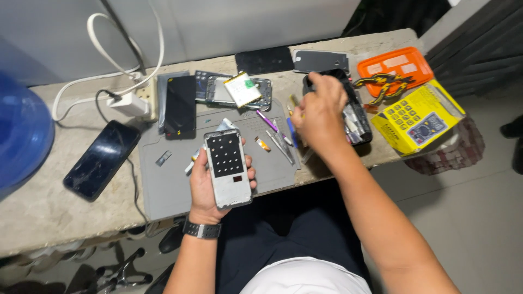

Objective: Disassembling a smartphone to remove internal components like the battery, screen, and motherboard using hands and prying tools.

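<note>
My left hand (206, 188) grips an opened white phone body (227, 167) with a dark perforated plate on it, held upright over the grey work mat (163, 185). My right hand (318, 111) reaches to the right over a black tray of small parts (359, 120), fingers pinched together; whether anything is between them is hidden. Tweezers and small tools (280, 142) lie on the mat just left of that hand. A small orange-tipped part (262, 144) lies beside them.
A dark phone (101, 159) charges at the left, cabled to a white power strip (136, 100). Phone screens and a frame with a battery (242, 90) lie behind the mat. An orange tray (395, 68) and a yellow multimeter box (419, 117) sit at the right edge.
</note>
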